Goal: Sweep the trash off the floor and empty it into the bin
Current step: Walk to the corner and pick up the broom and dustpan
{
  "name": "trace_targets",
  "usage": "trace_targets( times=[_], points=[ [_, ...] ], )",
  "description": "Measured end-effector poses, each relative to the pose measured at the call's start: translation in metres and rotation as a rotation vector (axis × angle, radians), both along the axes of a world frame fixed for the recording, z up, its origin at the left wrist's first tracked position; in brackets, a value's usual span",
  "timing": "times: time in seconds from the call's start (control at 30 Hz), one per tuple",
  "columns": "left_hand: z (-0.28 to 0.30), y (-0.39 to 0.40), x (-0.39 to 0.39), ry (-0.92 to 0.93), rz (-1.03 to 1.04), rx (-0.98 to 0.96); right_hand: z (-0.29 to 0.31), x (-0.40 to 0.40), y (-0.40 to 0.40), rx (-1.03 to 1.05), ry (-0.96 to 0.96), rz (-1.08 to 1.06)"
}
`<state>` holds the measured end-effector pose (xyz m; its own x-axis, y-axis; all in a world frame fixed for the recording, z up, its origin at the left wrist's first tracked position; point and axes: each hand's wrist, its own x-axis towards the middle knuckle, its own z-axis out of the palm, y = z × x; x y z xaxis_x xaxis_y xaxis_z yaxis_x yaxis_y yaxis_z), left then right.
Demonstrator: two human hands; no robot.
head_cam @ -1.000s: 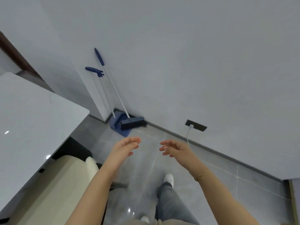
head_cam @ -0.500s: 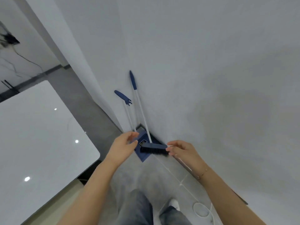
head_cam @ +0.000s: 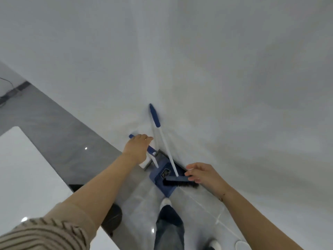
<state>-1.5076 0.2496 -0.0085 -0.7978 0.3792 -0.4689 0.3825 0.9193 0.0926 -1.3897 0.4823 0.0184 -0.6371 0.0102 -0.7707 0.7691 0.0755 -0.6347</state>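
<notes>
Here the left hand [head_cam: 137, 147] covers the dustpan handle [head_cam: 151, 152]; broom [head_cam: 180, 183] beside.

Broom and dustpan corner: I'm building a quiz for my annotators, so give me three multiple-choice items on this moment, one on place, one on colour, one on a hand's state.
1. Where does the broom stand?
A. In the wall corner
B. On the white table
C. Flat on the open floor

2. What colour is the dustpan?
A. Red
B. Blue
C. Green

3. What is the left hand doing?
A. Hanging at the side
B. Resting on the dustpan handle
C. Holding a bin

Answers:
1 A, its pole leans into the corner.
2 B, the pan is blue.
3 B, the hand covers the handle's top, though its fingers are hidden.
</notes>
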Motion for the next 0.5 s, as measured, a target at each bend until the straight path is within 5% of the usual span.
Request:
trace_targets(
  times=[0.2,0.5],
  points=[
    [-0.045,-0.011,-0.041,-0.045,-0.238,-0.216,-0.057,-0.099,-0.043,-0.136,-0.134,-0.208],
    [-0.074,-0.016,-0.034,-0.012,-0.243,-0.097,-0.139,-0.186,-0.103,-0.904,-0.526,-1.036]
  ],
)
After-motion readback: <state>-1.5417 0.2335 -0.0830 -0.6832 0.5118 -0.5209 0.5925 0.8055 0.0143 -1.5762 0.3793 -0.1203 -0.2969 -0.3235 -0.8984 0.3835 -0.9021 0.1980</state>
